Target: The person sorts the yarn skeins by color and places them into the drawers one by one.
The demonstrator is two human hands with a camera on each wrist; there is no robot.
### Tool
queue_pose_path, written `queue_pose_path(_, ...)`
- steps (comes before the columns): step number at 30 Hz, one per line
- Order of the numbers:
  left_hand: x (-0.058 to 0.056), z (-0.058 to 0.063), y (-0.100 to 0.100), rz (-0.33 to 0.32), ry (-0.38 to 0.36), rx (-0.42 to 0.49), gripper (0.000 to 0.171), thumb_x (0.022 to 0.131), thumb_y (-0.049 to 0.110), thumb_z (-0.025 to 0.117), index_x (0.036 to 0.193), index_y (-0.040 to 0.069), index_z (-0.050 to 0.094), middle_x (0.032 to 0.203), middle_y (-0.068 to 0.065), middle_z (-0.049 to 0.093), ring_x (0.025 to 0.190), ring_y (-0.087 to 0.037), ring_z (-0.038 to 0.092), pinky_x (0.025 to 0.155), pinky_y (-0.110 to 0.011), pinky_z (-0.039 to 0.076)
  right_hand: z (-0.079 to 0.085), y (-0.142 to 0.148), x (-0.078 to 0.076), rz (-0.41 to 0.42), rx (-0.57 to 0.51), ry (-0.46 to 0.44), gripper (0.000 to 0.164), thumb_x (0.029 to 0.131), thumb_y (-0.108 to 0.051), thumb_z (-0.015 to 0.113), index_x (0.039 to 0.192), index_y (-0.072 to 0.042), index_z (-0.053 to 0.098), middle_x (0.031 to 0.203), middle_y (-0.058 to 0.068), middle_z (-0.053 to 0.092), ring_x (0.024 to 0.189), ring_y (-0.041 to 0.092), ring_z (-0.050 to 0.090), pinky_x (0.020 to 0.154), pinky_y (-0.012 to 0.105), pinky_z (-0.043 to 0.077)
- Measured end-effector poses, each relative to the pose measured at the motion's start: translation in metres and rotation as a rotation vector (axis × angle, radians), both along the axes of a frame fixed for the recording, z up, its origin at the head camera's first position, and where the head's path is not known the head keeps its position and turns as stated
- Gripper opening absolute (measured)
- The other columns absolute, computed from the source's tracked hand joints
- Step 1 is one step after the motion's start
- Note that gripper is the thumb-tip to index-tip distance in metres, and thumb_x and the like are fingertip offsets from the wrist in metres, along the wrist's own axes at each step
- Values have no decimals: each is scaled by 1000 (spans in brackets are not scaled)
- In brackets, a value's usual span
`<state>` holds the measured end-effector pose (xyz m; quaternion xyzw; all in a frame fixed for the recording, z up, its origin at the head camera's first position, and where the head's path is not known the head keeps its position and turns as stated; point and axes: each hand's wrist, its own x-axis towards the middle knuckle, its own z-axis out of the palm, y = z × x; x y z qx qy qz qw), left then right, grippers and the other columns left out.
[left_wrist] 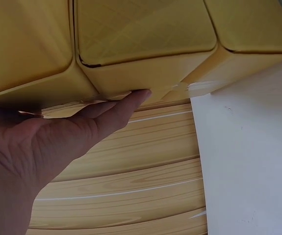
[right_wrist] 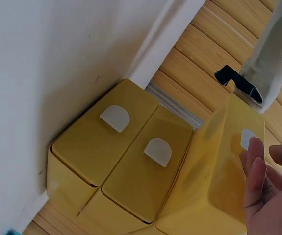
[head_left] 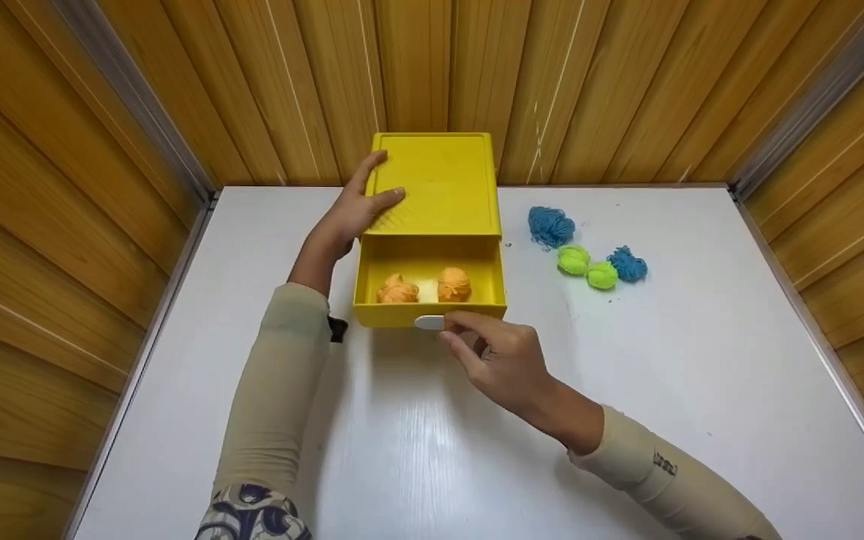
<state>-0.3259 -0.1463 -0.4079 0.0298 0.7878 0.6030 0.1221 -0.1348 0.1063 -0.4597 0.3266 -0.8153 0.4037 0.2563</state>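
A yellow drawer cabinet (head_left: 436,184) stands at the back of the white table, its top drawer (head_left: 372,315) pulled out. Two orange yarn balls (head_left: 454,285) lie inside that drawer. My left hand (head_left: 353,214) rests on the cabinet's left edge, thumb on the lid and fingers straight along the side. At the drawer front, my right hand (head_left: 503,364) grips the white handle (head_left: 429,322) with bent fingers, covering its right end. Two lower drawers, each with a white handle (right_wrist: 115,118), are closed in the right wrist view.
To the right of the cabinet lie two blue yarn bundles (head_left: 551,226) and two lime-green yarn balls (head_left: 573,259) on the white table (head_left: 702,360). Wood-patterned panels (head_left: 597,90) enclose the table at the back and sides.
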Motion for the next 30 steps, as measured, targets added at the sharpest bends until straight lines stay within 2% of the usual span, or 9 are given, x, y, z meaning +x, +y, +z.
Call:
queue_pose_path(5, -1, 0, 0, 7, -4, -4, 78, 102, 47, 68, 165, 52, 23, 181, -6, 12, 157, -30, 33, 130, -58, 28, -3, -5, -4, -11, -13, 0, 23, 88, -6, 87, 109, -4, 78, 91, 5, 84, 55, 9, 68, 56, 14, 52)
queue_pose_path(9, 0, 0, 0, 10, -3, -13, 77, 102, 48, 68, 164, 53, 23, 181, -5, 11, 157, -30, 32, 129, -59, 28, -4, -8, -4, -19, -16, -5, 21, 89, -7, 86, 108, -4, 76, 91, 7, 83, 56, 10, 69, 57, 13, 53)
queue_pose_path(16, 0, 0, 1, 12, -1, -7, 77, 102, 46, 68, 165, 51, 23, 180, -7, 12, 153, -30, 38, 128, -57, 32, -4, -13, -6, -69, 6, 25, 14, 94, -12, 82, 103, -5, 75, 83, 4, 80, 59, 9, 69, 60, 14, 55)
queue_pose_path(24, 0, -1, 1, 12, 7, -2, 77, 102, 46, 69, 165, 51, 24, 180, -6, 13, 155, -30, 35, 130, -58, 27, -2, -19, -11, -123, 31, 46, 10, 96, -13, 80, 101, -6, 75, 78, 3, 78, 57, 9, 66, 59, 14, 54)
queue_pose_path(30, 0, -2, 1, 12, 17, -4, 77, 101, 46, 69, 165, 50, 25, 181, -4, 13, 157, -31, 33, 131, -60, 24, 1, -19, -18, -142, 40, 20, 10, 97, -15, 80, 102, -7, 76, 73, 3, 74, 56, 10, 60, 58, 16, 53)
